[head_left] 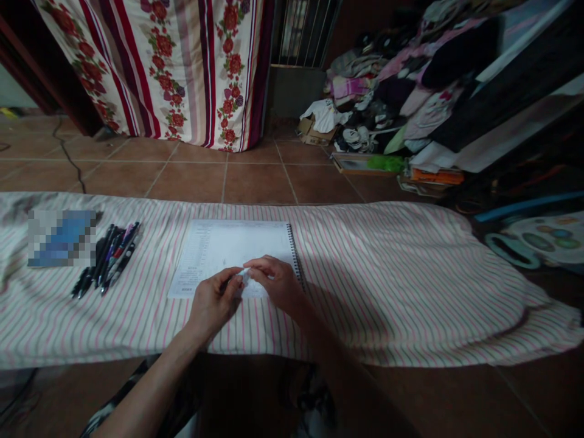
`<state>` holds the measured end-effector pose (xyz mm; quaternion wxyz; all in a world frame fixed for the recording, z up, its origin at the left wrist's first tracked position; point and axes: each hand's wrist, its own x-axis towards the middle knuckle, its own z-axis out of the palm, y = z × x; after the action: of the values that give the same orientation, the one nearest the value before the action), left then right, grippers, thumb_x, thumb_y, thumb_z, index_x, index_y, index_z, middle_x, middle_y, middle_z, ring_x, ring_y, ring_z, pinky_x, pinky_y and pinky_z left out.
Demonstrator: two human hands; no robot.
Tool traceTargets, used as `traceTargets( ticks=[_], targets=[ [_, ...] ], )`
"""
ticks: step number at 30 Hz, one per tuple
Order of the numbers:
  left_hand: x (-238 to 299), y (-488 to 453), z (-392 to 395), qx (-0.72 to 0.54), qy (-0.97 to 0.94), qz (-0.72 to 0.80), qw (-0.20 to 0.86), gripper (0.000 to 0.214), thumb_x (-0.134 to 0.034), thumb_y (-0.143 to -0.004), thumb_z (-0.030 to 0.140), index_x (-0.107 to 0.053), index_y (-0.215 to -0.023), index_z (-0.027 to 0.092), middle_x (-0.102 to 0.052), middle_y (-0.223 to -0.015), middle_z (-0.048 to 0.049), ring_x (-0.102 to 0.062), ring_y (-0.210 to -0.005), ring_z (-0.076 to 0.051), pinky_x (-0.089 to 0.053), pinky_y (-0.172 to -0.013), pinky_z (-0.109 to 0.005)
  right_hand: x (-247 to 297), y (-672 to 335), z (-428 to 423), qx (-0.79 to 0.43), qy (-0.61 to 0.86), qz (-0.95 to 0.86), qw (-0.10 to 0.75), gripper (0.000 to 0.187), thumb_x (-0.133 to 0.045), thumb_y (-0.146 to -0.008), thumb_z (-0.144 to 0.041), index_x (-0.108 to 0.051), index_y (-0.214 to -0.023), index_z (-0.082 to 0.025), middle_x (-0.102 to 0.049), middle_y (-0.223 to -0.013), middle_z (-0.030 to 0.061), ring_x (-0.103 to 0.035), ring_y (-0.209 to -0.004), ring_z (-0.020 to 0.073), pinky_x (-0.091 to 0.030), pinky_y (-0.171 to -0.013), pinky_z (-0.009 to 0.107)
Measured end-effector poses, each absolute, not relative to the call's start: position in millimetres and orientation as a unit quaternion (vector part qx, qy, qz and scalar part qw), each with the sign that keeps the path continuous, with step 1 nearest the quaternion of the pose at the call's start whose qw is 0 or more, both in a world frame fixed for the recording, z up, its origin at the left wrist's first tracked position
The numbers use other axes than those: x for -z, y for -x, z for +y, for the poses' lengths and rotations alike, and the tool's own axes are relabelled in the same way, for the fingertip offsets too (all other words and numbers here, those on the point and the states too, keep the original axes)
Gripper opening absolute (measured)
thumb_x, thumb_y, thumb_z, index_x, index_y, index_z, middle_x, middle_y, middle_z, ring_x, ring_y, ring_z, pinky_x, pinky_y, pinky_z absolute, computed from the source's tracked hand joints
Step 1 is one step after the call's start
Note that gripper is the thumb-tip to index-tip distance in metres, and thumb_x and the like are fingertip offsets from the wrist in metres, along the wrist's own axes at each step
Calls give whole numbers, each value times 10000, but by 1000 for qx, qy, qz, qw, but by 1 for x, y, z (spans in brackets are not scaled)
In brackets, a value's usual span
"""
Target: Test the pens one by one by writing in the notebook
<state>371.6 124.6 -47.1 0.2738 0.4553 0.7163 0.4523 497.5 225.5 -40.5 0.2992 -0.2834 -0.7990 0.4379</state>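
Note:
A spiral-bound notebook [228, 249] lies open on the striped cloth [387, 267], its printed white page facing up. My left hand [212, 302] and my right hand [276, 283] meet over the page's near edge. Both are closed in a pinch on a small white object [245, 275] held between their fingertips; I cannot make out what it is. A row of several pens [107, 258] lies on the cloth to the left of the notebook, apart from both hands.
A blurred blue flat item [61, 238] lies left of the pens. Beyond the cloth is brown tiled floor [255, 176], a floral striped curtain [182, 67], and a heap of clothes and clutter [401, 91] at the back right.

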Motion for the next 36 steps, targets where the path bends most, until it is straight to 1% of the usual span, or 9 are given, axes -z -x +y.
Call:
traceTargets(
  ticks=[5, 10, 13, 16, 19, 26, 31, 33, 36],
  targets=[
    [47, -371, 121, -346, -557, 747, 110, 251, -445, -861, 338, -621, -979, 205, -704, -781, -37, -649, -698, -185, -471, -625, -284, 39, -500, 226, -418, 292, -819, 263, 111, -568, -802, -240, -668, -798, -191, -672, -748, 6, -589, -683, 111, -416, -631, 215],
    [49, -373, 119, -302, -632, 713, 2, 248, -412, -879, 300, -610, -965, 178, -689, -818, -58, -635, -736, -179, -467, -637, -274, 36, -501, 222, -323, 320, -864, 219, 315, -480, -856, -316, -590, -604, -162, -547, -539, -27, -473, -526, 84, -326, -536, 213],
    [50, -374, 121, -298, -630, 717, -6, 245, -406, -884, 293, -601, -972, 174, -683, -822, -56, -632, -745, -179, -471, -645, -276, 36, -501, 220, -307, 326, -865, 226, 337, -452, -870, -345, -603, -628, -165, -578, -578, -13, -511, -559, 93, -360, -571, 216],
    [51, -372, 122, -309, -607, 732, 11, 244, -401, -892, 290, -591, -997, 179, -691, -874, -55, -641, -793, -179, -477, -683, -280, 40, -501, 220, -386, 326, -825, 256, 230, -521, -826, -361, -647, -917, -191, -664, -739, 7, -596, -635, 108, -438, -616, 214],
    [53, -372, 123, -313, -595, 740, 19, 243, -395, -896, 290, -587, -1004, 187, -696, -886, -53, -647, -800, -181, -480, -682, -281, 46, -502, 220, -481, 300, -775, 279, 329, -586, -775, -326, -600, -1083, -213, -688, -834, 15, -640, -695, 121, -500, -648, 231],
    [52, -377, 124, -318, -624, 714, 5, 207, -419, -885, 277, -523, -1032, 175, -674, -832, -54, -634, -732, -176, -488, -632, -287, 46, -503, 215, -577, 298, -710, 274, 173, -556, -753, -212, -643, -902, -201, -685, -678, -18, -656, -634, 122, -517, -624, 239],
    [40, -382, 124, -378, -637, 664, -97, 179, -502, -844, 226, -546, -1010, 175, -625, -1016, -109, -564, -990, -229, -467, -846, -385, 47, -502, 218, -574, 326, -685, 307, 130, -567, -760, -297, -628, -820, -199, -661, -597, -24, -651, -584, 130, -515, -594, 239],
    [38, -388, 121, -424, -612, 655, -128, 187, -564, -811, 224, -573, -990, 170, -607, -1036, -123, -537, -1013, -246, -449, -865, -409, 48, -502, 224, -577, 357, -654, 334, 174, -581, -757, -347, -624, -820, -190, -671, -607, -4, -654, -575, 140, -523, -592, 252],
    [41, -402, 118, -478, -620, 622, 36, 114, -532, -832, 210, -605, -918, 195, -629, -849, -58, -573, -815, -178, -475, -722, -318, 49, -505, 234, -591, 404, -579, 391, 279, -617, -729, -433, -617, -826, -172, -675, -614, 19, -658, -576, 156, -541, -591, 275]
  ],
)
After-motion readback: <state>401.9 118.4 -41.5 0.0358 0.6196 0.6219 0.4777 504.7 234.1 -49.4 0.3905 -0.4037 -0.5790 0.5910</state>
